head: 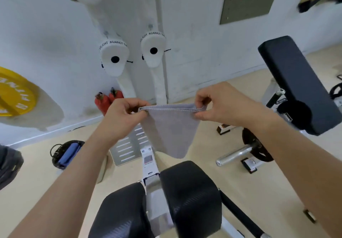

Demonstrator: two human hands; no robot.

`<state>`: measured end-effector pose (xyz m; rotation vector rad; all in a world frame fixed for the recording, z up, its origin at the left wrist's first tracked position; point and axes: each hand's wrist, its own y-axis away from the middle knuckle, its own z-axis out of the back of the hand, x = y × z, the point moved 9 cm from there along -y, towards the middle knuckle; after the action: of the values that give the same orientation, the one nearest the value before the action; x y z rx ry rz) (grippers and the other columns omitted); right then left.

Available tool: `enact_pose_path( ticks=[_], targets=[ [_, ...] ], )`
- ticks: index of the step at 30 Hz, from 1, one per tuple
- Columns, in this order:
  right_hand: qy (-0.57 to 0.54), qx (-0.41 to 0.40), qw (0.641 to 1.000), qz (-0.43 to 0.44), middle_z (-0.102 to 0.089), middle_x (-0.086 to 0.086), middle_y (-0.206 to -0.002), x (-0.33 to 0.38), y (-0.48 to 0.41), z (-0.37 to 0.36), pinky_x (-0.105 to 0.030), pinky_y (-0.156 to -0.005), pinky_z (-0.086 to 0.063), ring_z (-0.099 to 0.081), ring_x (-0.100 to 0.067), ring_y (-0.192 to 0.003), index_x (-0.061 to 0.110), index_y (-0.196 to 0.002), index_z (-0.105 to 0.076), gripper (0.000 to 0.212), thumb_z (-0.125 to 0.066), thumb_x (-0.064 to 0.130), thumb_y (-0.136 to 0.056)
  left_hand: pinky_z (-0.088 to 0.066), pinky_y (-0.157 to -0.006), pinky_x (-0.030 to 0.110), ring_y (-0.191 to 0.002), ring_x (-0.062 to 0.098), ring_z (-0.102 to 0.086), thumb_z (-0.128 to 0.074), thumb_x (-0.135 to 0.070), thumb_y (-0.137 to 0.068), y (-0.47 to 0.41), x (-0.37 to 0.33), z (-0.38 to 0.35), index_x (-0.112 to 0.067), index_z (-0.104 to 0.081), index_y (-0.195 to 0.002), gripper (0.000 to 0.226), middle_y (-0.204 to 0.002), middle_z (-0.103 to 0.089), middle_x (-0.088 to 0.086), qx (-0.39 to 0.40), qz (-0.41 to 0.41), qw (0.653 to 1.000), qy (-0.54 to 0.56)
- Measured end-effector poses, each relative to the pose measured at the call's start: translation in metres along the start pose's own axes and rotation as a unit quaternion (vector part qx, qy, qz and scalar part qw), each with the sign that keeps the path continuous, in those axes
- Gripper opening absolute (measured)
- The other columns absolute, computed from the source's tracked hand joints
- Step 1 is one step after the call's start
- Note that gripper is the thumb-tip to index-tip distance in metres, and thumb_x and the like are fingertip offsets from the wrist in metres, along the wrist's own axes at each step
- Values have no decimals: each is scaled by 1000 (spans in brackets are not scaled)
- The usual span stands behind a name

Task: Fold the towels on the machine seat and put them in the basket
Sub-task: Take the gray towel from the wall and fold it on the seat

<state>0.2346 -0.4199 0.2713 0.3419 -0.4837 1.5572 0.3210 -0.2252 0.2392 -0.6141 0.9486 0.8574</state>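
A grey towel [170, 130] was held in the air just above the black seat pad [192, 191], hanging down. Its upper edge was pinched at one end by the curled fingers of the left hand [120, 115] and at the other by the right hand [224, 104]. A dark basket [55, 152] was seen on the floor, left of the seat pad.

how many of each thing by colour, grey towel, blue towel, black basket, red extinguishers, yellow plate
grey towel, pinched by left hand and right hand: 1
black basket: 1
blue towel inside it, layers unclear: 1
red fire extinguishers: 2
yellow weight plate: 1
total: 6
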Motion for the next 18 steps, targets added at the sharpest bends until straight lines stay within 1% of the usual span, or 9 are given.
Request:
enact_pose_path(
  ticks=[1,3,4,6,8,10,12,15,18],
  targets=[
    [13,5,1000,0,-66,6,-75,0,-9,0,-35,-73,-53,-63,-14,-77,24,-69,-61,18,-78,21,-70,-53,-79,25,-75,5,-63,-62,-5,-82,-4,3,1,-26,-76,-82,26,-76,-73,-9,1,6,1000,-15],
    [21,19,1000,-11,-64,7,-75,-9,-26,-8,-34,-72,-53,-62,-14,-77,26,-69,-60,19,-78,19,-70,-48,-67,10,-65,-6,-60,-60,-1,-83,-13,13,-2,-28,-76,-81,32,-69,-71,-18,6,20,998,-55],
    [16,24,999,-22,-63,8,-75,-17,-34,-15,-32,-71,-52,-61,-14,-75,25,-71,-61,18,-77,18,-71,-44,-61,6,-61,-9,-58,-60,0,-83,-17,20,-4,-29,-75,-81,33,-67,-70,-21,6,26,997,-73],
    [11,22,999,-36,-60,8,-74,-33,-48,-31,-26,-67,-48,-59,-14,-75,21,-76,-63,14,-76,16,-73,-43,-60,6,-62,-11,-59,-63,-2,-82,-30,40,-10,-30,-76,-85,31,-71,-71,-21,-1,38,994,-105],
    [1,1,999,-34,-57,8,-73,-47,-59,-44,-21,-63,-41,-56,-15,-76,20,-80,-62,16,-74,11,-73,-39,-58,4,-59,-14,-56,-66,-4,-81,-43,60,-14,-23,-77,-92,24,-75,-72,-14,-19,48,990,-130],
    [-24,-16,999,-29,-57,8,-77,-57,-69,-53,-22,-67,-40,-54,-14,-78,17,-90,-63,21,-70,6,-74,-37,-56,2,-57,-12,-55,-68,-8,-81,-53,74,-16,-18,-77,-95,19,-73,-69,-11,-48,57,986,-146],
    [-13,-17,1000,-14,-60,3,-89,-61,-74,-59,-20,-75,-37,-54,-15,-85,13,-105,-66,29,-67,3,-78,-37,-58,2,-60,-8,-57,-68,-10,-81,-56,74,-17,-18,-77,-93,17,-73,-67,-13,-83,48,983,-158],
    [-23,-8,1000,4,-61,-5,-93,-69,-65,-67,-15,-73,-34,-52,-16,-85,11,-102,-72,25,-62,0,-82,-37,-61,3,-67,-7,-56,-66,-9,-76,-43,60,-25,-22,-75,-83,17,-75,-65,-17,-103,3,981,-162],
    [-66,14,998,-20,-54,1,-91,-88,-26,-91,-13,-73,-39,-51,-8,-79,15,-98,-73,19,-63,4,-87,-37,-64,11,-72,-3,-53,-64,-14,-70,-9,61,-54,-25,-67,-77,14,-76,-61,-16,-52,-44,979,-192]
  ],
)
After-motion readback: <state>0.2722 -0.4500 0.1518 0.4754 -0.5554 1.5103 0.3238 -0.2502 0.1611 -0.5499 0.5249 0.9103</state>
